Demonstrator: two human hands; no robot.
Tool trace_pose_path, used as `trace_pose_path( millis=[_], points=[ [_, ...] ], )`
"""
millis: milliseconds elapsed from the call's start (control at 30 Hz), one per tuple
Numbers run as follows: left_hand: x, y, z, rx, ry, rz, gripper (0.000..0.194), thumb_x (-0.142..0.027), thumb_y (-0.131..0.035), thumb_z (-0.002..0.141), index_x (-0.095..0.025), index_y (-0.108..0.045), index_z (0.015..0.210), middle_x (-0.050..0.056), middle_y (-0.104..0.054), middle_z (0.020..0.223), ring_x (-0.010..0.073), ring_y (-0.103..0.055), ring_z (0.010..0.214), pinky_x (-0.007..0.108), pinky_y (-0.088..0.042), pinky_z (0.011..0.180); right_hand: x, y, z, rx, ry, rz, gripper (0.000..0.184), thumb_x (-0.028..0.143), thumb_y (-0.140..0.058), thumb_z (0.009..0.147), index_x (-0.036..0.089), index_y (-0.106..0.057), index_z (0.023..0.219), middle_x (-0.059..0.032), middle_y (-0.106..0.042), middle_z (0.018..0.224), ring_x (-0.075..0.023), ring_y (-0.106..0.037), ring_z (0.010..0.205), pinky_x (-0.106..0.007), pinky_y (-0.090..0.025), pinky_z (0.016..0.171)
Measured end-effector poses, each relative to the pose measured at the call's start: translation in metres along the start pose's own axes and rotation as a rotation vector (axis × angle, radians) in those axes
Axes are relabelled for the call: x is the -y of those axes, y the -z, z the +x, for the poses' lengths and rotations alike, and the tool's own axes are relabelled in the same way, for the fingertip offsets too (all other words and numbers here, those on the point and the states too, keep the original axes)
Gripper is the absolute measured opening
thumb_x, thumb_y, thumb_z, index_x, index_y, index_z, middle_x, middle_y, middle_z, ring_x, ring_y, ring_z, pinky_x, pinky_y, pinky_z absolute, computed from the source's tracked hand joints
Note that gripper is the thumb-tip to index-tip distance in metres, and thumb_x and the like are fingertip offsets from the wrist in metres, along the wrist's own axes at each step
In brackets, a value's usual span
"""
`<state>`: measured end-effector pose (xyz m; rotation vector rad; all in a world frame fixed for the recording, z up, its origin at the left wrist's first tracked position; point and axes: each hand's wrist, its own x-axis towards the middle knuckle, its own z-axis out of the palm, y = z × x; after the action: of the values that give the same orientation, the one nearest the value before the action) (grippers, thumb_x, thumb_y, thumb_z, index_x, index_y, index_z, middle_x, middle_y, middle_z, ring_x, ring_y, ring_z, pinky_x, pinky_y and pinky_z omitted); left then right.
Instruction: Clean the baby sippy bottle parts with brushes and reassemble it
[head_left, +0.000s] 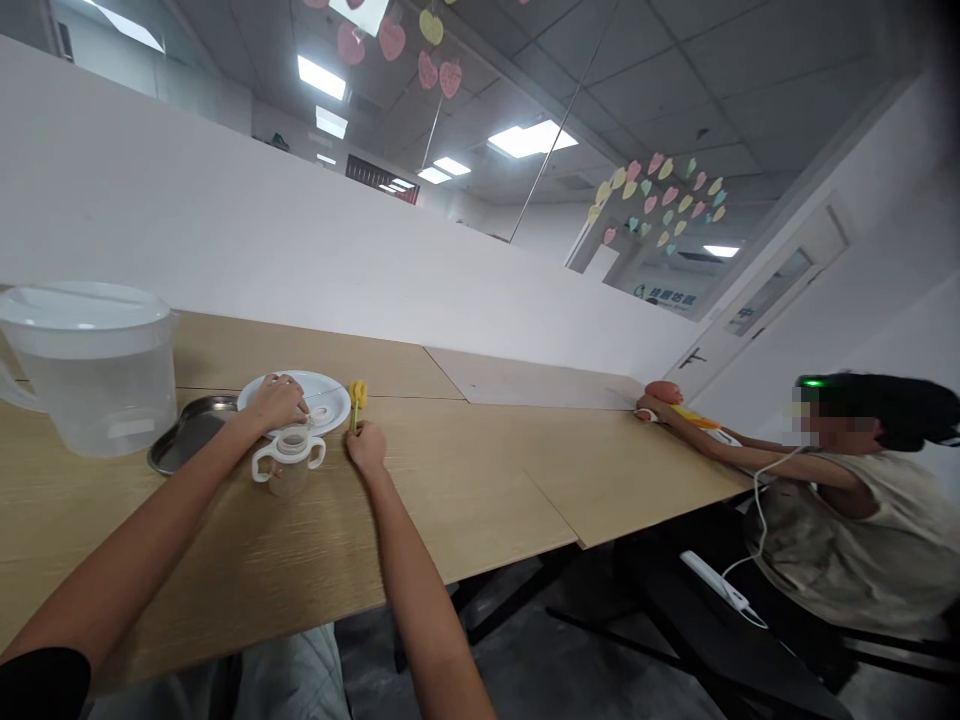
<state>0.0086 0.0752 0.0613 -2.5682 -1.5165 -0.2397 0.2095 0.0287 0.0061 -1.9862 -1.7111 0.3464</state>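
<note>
My left hand (279, 402) is over the white plate (253, 385), its fingers bent down and pinched close to a small white ring-shaped part (321, 414). Whatever lies between those fingertips is hidden. In my right hand (367, 447) is a yellow sponge brush (358, 394), gripped by its thin green handle with the head pointing up, just right of the plate. Between my forearms a see-through baby bottle (289, 474) with two white side handles stands upright on the table, its mouth uncovered.
A large lidded plastic pitcher (105, 375) stands at the left beside a metal tray (196, 425). The wooden table (480, 480) runs right along a white wall. At its far end a seated person (847, 510) holds a doll (666, 393).
</note>
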Motion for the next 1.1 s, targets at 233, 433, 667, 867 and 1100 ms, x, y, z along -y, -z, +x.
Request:
trace_pose_path(
  millis=[233, 433, 667, 867, 1100],
  points=[
    [0.014, -0.001, -0.002, -0.059, 0.011, -0.045, 0.025, -0.04, -0.059, 0.084, -0.029, -0.078, 0.094, 0.009, -0.067, 0.121, 0.0323, -0.049, 0.12, 0.05, -0.029, 0.101, -0.002, 0.002, 0.003, 0.007, -0.005, 0.057, 0.024, 0.023, -0.054, 0.089, 0.016, -0.071, 0.104, -0.0099, -0.074, 0.097, -0.0202, -0.068, 0.091, -0.024, -0.046, 0.072],
    [0.009, 0.009, -0.003, -0.078, 0.018, -0.058, 0.025, -0.042, -0.056, 0.085, -0.031, -0.078, 0.092, 0.008, -0.068, 0.117, 0.0313, -0.05, 0.118, 0.048, -0.029, 0.1, -0.005, -0.002, 0.007, -0.025, -0.042, 0.145, 0.023, 0.023, -0.057, 0.087, 0.017, -0.071, 0.104, -0.0087, -0.075, 0.092, -0.0202, -0.068, 0.088, -0.024, -0.045, 0.072],
    [-0.002, 0.021, -0.005, -0.086, 0.025, -0.103, 0.032, -0.041, -0.048, 0.088, -0.024, -0.074, 0.094, 0.009, -0.07, 0.113, 0.0294, -0.054, 0.116, 0.048, -0.029, 0.102, -0.008, -0.016, 0.008, -0.22, -0.122, 0.276, 0.024, 0.021, -0.05, 0.088, 0.013, -0.069, 0.1, -0.0115, -0.073, 0.09, -0.0227, -0.068, 0.083, -0.026, -0.044, 0.067],
    [-0.011, 0.036, -0.012, -0.098, 0.023, -0.098, 0.036, -0.036, -0.038, 0.089, -0.019, -0.069, 0.086, 0.01, -0.072, 0.099, 0.0265, -0.062, 0.102, 0.046, -0.031, 0.101, -0.014, -0.029, 0.015, -0.347, -0.102, 0.415, 0.021, 0.022, -0.051, 0.083, 0.014, -0.069, 0.089, -0.0086, -0.07, 0.076, -0.0225, -0.064, 0.07, -0.027, -0.039, 0.06],
    [-0.017, 0.043, -0.018, -0.088, 0.04, -0.113, 0.041, -0.042, -0.033, 0.091, -0.017, -0.065, 0.086, 0.012, -0.072, 0.097, 0.0274, -0.063, 0.097, 0.047, -0.032, 0.098, -0.017, -0.037, 0.019, -0.416, -0.073, 0.53, 0.02, 0.027, -0.05, 0.082, 0.017, -0.066, 0.087, -0.003, -0.062, 0.066, -0.0211, -0.056, 0.063, -0.028, -0.037, 0.06]
  ],
)
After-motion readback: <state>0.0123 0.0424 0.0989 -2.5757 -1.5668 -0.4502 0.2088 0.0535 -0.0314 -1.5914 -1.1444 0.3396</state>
